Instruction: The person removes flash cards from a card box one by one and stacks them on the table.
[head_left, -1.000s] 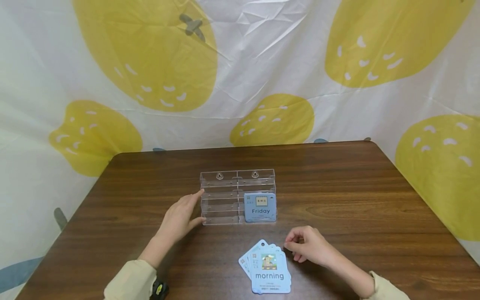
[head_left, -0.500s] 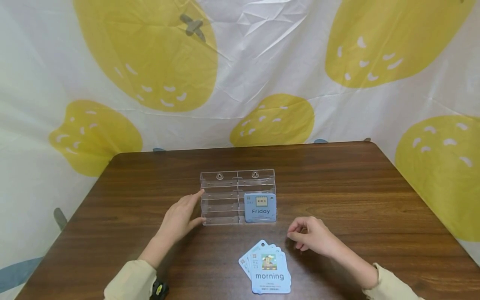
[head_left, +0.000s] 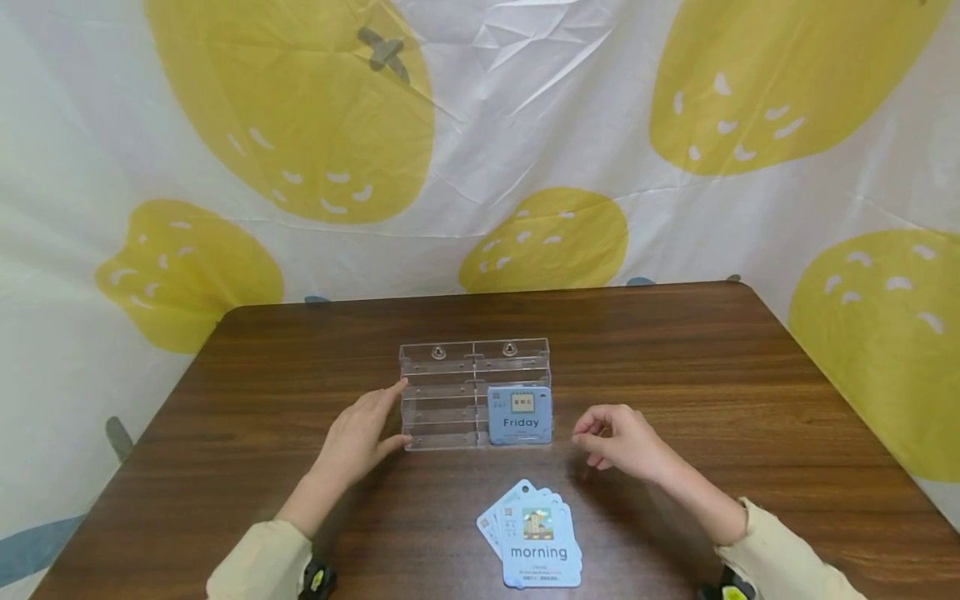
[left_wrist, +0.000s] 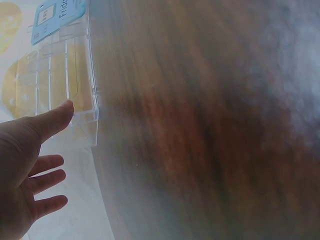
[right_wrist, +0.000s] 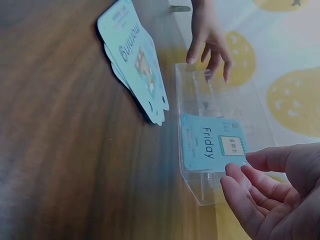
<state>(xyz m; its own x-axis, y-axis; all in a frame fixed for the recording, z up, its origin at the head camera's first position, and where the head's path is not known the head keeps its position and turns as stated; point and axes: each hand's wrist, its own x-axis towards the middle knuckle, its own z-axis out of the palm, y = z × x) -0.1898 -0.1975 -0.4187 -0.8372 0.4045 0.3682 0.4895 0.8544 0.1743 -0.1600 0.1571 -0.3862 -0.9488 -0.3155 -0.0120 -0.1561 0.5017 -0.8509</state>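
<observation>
A clear acrylic rack (head_left: 441, 418) with tiered slots in two columns stands mid-table. In its lower right slot is a light blue "Friday" card (head_left: 520, 416). My left hand (head_left: 354, 437) touches the rack's left side, its thumb (left_wrist: 59, 117) by the front corner and the other fingers spread. To the right of the rack my right hand (head_left: 628, 443) hovers with loosely bent fingers and nothing in them; the right wrist view shows its fingertips (right_wrist: 231, 187) close to the Friday card. Nearer the front, a fanned stack of light blue cards (head_left: 542, 567) lies with "morning" on top.
The dark wooden table (head_left: 712, 375) has rounded far corners. Behind it hangs a white cloth (head_left: 517, 100) with large yellow fruit prints. A black wrist strap (head_left: 318, 577) shows at the left sleeve.
My right hand has moved away from beside the card stack, up toward the right side of the rack. The left hand, rack and cards have stayed put.
</observation>
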